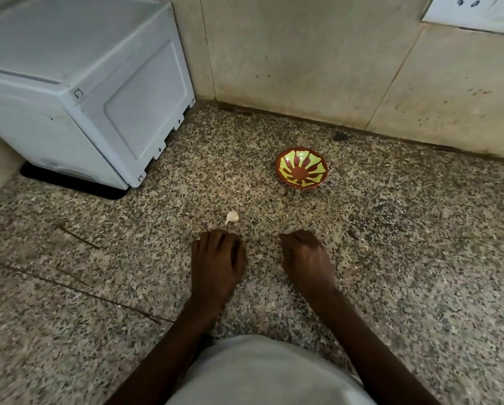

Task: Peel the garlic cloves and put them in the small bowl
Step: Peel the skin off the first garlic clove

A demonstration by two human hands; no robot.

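Left hand (217, 263) and right hand (306, 255) knuckles-up on the speckled counter (405, 258), fingers curled under — any hold hidden, garlic clove (232, 217) just beyond left fingertips, small bowl (301, 167) farther beyond the right — open counter between, white appliance (78, 92) far left.

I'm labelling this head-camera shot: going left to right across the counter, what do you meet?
White appliance → left hand → garlic clove → right hand; the small bowl overlaps the right hand's span, so its place is unclear.
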